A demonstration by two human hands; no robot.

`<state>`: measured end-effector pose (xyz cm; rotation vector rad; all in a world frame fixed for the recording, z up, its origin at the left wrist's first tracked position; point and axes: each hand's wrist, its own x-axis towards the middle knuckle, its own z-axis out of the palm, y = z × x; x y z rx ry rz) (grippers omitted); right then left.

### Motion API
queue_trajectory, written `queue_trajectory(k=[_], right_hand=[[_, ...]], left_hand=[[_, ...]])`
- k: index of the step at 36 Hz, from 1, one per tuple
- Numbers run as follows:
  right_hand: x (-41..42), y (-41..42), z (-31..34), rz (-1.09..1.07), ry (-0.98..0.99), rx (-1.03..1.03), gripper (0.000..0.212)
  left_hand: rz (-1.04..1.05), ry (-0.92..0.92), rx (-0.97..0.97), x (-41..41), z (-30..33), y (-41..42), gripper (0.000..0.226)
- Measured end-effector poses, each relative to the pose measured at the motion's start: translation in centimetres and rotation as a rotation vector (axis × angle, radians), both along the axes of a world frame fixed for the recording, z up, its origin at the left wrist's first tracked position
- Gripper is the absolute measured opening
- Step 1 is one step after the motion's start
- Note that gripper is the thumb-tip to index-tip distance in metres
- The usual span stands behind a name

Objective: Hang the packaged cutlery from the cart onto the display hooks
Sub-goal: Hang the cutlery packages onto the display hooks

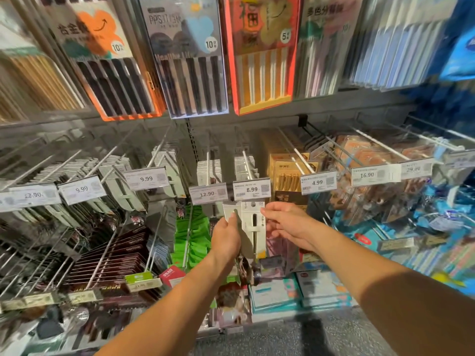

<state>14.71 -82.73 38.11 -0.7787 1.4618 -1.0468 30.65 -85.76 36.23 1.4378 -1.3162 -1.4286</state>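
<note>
A white cutlery pack (253,228) with a dark utensil showing through its window hangs upright just under the 8.99 price tag (252,189). My left hand (226,238) grips its left edge, with another white pack behind the thumb. My right hand (288,224) pinches the pack's upper right edge. The hook (247,164) above the tag carries more white packs at the back. The cart is out of view.
Neighbouring hooks carry tags 12.90 (207,194), 9.99 (146,179) and 4.99 (318,182). Large chopstick packs (195,57) hang overhead. Green packs (196,235) and dark boxes (110,258) fill the row below. Grey floor (295,337) lies beneath.
</note>
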Motion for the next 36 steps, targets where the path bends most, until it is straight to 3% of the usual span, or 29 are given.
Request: queue_trajectory(k=[4, 8, 18, 36], right_hand=[[-0.1, 0.4, 0.2, 0.070, 0.051, -0.004, 0.013], [-0.5, -0.2, 0.0, -0.018, 0.227, -0.092, 0.010], [0.6, -2.2, 0.6, -0.150, 0.373, -0.220, 0.017], [1.5, -2.3, 0.1, -0.195, 0.444, -0.277, 0.017]], left_hand=[[-0.016, -0.035, -0.006, 0.6, 0.3, -0.1, 0.025], [-0.012, -0.038, -0.004, 1.5, -0.1, -0.4, 0.019], [-0.046, -0.017, 0.053, 2.6, 0.4, -0.3, 0.019], [-0.087, -0.034, 0.055, 2.6, 0.8, 0.1, 0.026]])
